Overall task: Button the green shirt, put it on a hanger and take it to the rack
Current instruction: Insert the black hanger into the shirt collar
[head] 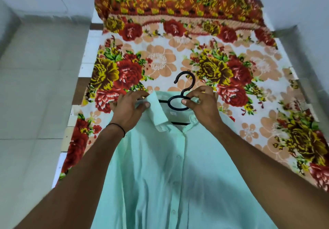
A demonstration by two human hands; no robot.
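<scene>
Green shirt point(160, 175) lies front-up beneath both forearms, long axis running from the hands back toward the person. Hanger point(171, 102) sits inside its collar point(159, 114), hook point(186, 78) pointing away beyond the fingertips. Left hand point(128, 109) pinches the collar; right hand point(203, 104), nearer the hook, pinches the hanger loop.

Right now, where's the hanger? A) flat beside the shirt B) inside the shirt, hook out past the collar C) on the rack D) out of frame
B: the hanger sits inside the green shirt, bar showing in the neck opening, hook out past the collar; the right hand pinches its loop.
</scene>
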